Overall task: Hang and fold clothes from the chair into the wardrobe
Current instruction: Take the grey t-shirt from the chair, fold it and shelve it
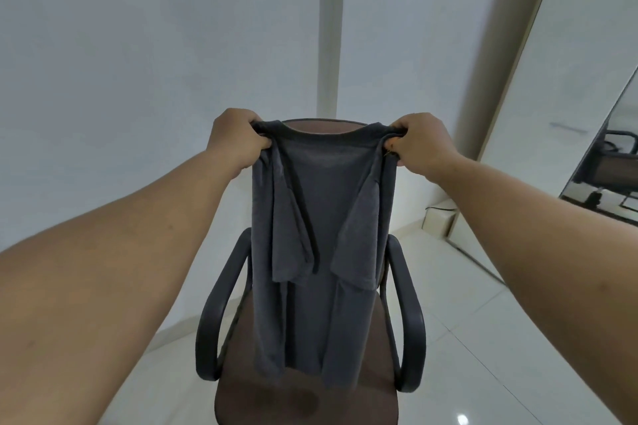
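Observation:
A dark grey T-shirt (317,235) hangs in front of me, its sleeves folded inward over the body. My left hand (234,140) grips its left shoulder and my right hand (419,143) grips its right shoulder, holding it up by the neckline. Behind and below it stands a brown office chair (300,400) with black armrests; the shirt's hem hangs just above the seat. The chair's back is mostly hidden by the shirt.
A white wall with a vertical strip (333,28) fills the background. A tall white panel (566,62) and a mirror (607,162) stand at the right. A small white box (438,222) sits on the glossy white tile floor (500,338).

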